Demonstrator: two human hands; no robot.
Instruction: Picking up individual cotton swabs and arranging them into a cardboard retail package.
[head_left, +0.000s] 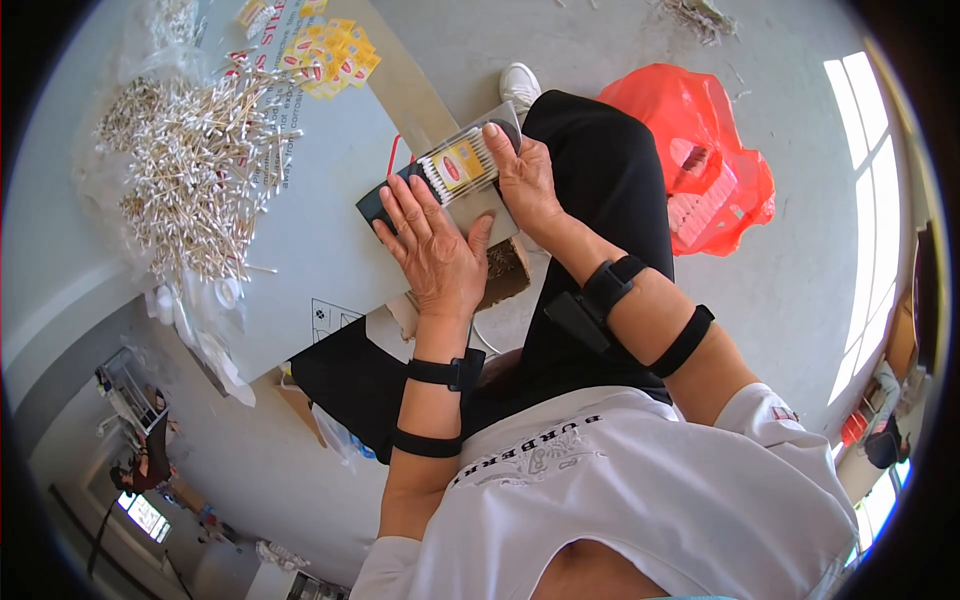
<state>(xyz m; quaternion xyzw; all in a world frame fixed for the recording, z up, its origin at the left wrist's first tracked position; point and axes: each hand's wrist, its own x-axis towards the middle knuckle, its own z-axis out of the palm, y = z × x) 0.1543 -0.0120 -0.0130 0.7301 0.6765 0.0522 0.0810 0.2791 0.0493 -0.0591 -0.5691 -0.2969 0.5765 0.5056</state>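
My right hand (528, 182) grips the far end of a small clear plastic case (480, 130), its thumb over the top edge. Inside lies a row of white cotton swabs (432, 176) with a yellow printed card (459, 165) on top. My left hand (433, 255) lies flat with its fingers stretched out, across the near-left end of the swabs and a dark green block-like piece (374, 206). Its fingers hide part of that piece, so I cannot tell its full shape. To the left, a large loose heap of cotton swabs (195, 175) spreads over the table.
Several yellow cards (335, 58) are scattered at the far side of the grey table (300, 250). Clear plastic bags (215, 345) lie around the swab heap. An open cardboard box (508, 275) stands below the table edge. A red plastic bag (735, 150) rests on the floor at right.
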